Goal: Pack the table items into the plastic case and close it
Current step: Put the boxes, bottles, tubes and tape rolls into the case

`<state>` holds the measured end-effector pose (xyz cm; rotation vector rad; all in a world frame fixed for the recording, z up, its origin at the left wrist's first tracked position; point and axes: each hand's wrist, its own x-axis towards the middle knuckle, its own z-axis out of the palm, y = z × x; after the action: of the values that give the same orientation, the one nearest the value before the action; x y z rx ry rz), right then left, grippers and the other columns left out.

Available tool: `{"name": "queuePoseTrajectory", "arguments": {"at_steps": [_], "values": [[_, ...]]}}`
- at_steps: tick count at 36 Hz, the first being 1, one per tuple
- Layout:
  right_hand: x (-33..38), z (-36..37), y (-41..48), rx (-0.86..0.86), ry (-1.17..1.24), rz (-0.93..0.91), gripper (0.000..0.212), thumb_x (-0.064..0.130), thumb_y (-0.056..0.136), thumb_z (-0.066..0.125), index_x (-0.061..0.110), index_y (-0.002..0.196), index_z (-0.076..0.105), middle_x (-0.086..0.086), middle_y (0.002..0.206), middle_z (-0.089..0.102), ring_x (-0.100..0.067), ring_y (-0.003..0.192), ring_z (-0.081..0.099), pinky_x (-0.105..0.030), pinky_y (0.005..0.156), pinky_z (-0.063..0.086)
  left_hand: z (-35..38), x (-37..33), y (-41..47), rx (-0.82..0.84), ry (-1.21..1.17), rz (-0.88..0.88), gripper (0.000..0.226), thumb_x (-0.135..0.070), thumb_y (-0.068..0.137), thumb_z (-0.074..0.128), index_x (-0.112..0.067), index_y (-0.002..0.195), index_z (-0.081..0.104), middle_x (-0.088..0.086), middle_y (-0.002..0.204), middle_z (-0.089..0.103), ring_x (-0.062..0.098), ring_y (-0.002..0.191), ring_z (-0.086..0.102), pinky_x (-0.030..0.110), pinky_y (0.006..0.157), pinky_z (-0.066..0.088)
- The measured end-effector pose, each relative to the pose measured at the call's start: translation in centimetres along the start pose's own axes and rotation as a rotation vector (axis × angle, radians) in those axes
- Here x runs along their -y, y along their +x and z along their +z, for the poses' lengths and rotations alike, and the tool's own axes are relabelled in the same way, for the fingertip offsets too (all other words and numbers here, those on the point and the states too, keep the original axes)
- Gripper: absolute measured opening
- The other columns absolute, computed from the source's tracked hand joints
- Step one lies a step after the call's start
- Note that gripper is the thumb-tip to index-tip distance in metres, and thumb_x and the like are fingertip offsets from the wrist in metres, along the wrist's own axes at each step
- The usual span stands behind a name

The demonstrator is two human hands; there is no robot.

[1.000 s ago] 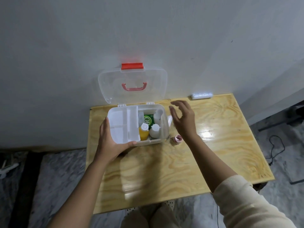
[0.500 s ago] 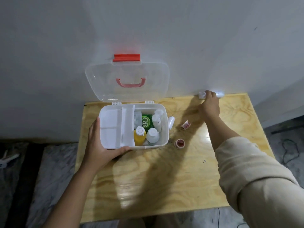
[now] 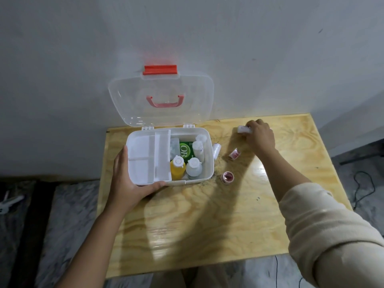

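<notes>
- Plastic case [image 3: 209, 163] sits at the back left of the wooden table [image 3: 207, 225]; clear lid [image 3: 161, 100] stands open, upright near the wall, red latch [image 3: 160, 70] at its top edge.
- White divided tray [image 3: 148, 156] fills the left half of the case.
- Right half holds a yellow bottle [image 3: 177, 168], a white bottle [image 3: 193, 167], a green box [image 3: 185, 150] and another white bottle [image 3: 198, 148].
- Left hand [image 3: 126, 183]: fingers wrapped around the case's front left corner, thumb on the front rim.
- Right hand [image 3: 259, 136]: fingers curled on a small white roll [image 3: 243, 129] at the back of the table, well apart from the case.
- Loose on the table: white roll [image 3: 216, 151] just beside the case's right wall; two small pink tape rolls [image 3: 234, 154], [image 3: 227, 176] near it.
</notes>
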<state>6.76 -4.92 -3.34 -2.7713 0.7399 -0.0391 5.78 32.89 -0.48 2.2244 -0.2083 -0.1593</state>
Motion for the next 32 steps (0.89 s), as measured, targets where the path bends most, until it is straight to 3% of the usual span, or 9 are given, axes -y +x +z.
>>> {"name": "queuePoseTrajectory", "arguments": {"at_steps": [4, 9, 14, 18, 22, 27, 32], "values": [[2.5, 0.3, -1.1, 0.046, 0.139, -0.152, 0.022, 0.010, 0.083, 0.058, 0.009, 0.104, 0.063, -0.014, 0.103, 0.060, -0.035, 0.098, 0.053, -0.043, 0.077, 0.044, 0.0, -0.3, -0.2, 0.004, -0.012, -0.028, 0.136, -0.071, 0.036, 0.072, -0.031, 0.152, 0.013, -0.022, 0.142, 0.018, -0.008, 0.128, 0.017, 0.024, 0.106, 0.022], [5.1, 0.6, -1.4, 0.185, 0.217, -0.305, 0.027, 0.014, 0.083, 0.061, 0.012, 0.110, 0.062, -0.011, 0.110, 0.060, -0.031, 0.102, 0.053, -0.042, 0.084, 0.046, 0.0, 0.3, -0.1, 0.017, 0.006, -0.034, 0.134, -0.071, 0.039, 0.075, -0.032, 0.152, 0.013, -0.008, 0.154, 0.023, 0.009, 0.140, 0.023, 0.030, 0.109, 0.027], [5.5, 0.9, -2.3, 0.341, 0.212, -0.432, 0.032, 0.019, 0.089, 0.053, 0.019, 0.122, 0.055, -0.006, 0.122, 0.056, -0.028, 0.108, 0.051, -0.040, 0.093, 0.042, -0.1, 0.2, 0.0, 0.013, -0.002, -0.007, 0.129, -0.069, 0.042, 0.076, -0.033, 0.150, 0.016, -0.007, 0.151, 0.027, 0.009, 0.138, 0.026, 0.031, 0.108, 0.029], [4.8, 0.6, -3.2, 0.404, 0.143, -0.492, 0.036, 0.031, 0.093, 0.047, 0.029, 0.128, 0.047, 0.000, 0.134, 0.048, -0.023, 0.122, 0.043, -0.042, 0.110, 0.023, -0.1, 0.3, 0.0, 0.020, 0.000, -0.015, 0.131, -0.069, 0.041, 0.077, -0.031, 0.151, 0.016, -0.005, 0.152, 0.026, 0.013, 0.140, 0.026, 0.032, 0.108, 0.030], [4.3, 0.1, -4.2, 0.452, 0.026, -0.600, 0.053, 0.044, 0.084, 0.058, 0.032, 0.133, 0.041, 0.006, 0.141, 0.041, -0.018, 0.132, 0.033, -0.047, 0.116, 0.007, 0.0, 0.3, 0.0, 0.021, -0.007, -0.038, 0.135, -0.071, 0.040, 0.075, -0.030, 0.152, 0.012, -0.006, 0.155, 0.022, 0.011, 0.142, 0.023, 0.030, 0.109, 0.027], [4.0, -0.1, -4.9, 0.435, -0.006, -0.618, 0.060, 0.047, 0.081, 0.062, 0.032, 0.135, 0.040, 0.005, 0.140, 0.042, -0.018, 0.133, 0.033, -0.045, 0.117, 0.007, -0.1, 0.2, 0.0, 0.019, 0.001, -0.031, 0.137, -0.070, 0.042, 0.083, -0.028, 0.153, 0.014, -0.004, 0.155, 0.023, 0.013, 0.142, 0.024, 0.032, 0.110, 0.027], [3.4, 0.0, -5.3, 0.379, -0.068, -0.539, 0.050, 0.047, 0.088, 0.051, 0.033, 0.135, 0.038, 0.003, 0.138, 0.043, -0.020, 0.133, 0.034, -0.046, 0.117, 0.011, 0.0, -0.1, 0.0, 0.014, 0.001, -0.026, 0.132, -0.058, 0.043, 0.081, -0.026, 0.153, 0.014, -0.003, 0.155, 0.023, 0.014, 0.142, 0.023, 0.031, 0.110, 0.027]]}}
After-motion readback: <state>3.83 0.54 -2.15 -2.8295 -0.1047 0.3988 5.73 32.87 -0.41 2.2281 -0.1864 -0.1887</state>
